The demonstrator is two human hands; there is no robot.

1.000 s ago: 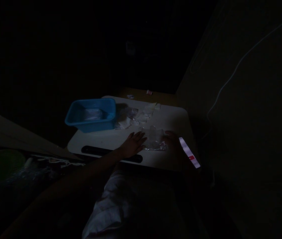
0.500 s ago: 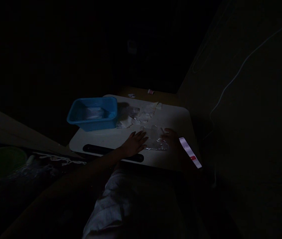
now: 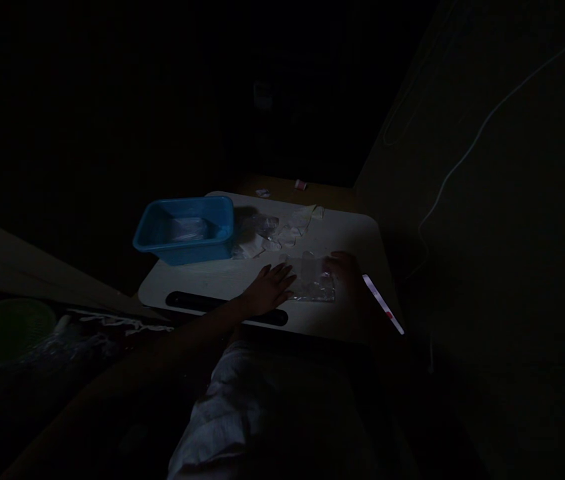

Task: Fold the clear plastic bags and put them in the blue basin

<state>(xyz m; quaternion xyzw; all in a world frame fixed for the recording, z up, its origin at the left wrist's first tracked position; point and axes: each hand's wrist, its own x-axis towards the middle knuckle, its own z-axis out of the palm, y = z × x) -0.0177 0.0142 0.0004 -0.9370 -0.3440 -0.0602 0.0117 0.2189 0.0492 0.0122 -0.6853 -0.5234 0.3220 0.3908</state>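
Note:
My left hand (image 3: 268,289) lies flat with fingers spread on the white table (image 3: 352,233), its fingertips at the left edge of a clear plastic bag (image 3: 312,288). At the bag's right side is my right hand (image 3: 342,267), its fingers bent in at the bag's edge. Darkness hides whether those fingers pinch anything. Crumpled clear plastic and whitish scraps (image 3: 282,233) are spread farther back on the table. To their left stands a blue plastic basin (image 3: 192,252) with clear plastic packets (image 3: 186,229) inside.
A lit phone screen (image 3: 382,304) glows beside my right forearm. The table has a dark slot (image 3: 197,302) near its front edge. A green basket (image 3: 7,330) stands at lower left. A white cable (image 3: 482,127) hangs along the right wall. The room is very dark.
My right hand has shifted slightly over the bag's right edge, and its forearm now covers more of the phone screen. My left hand stays put.

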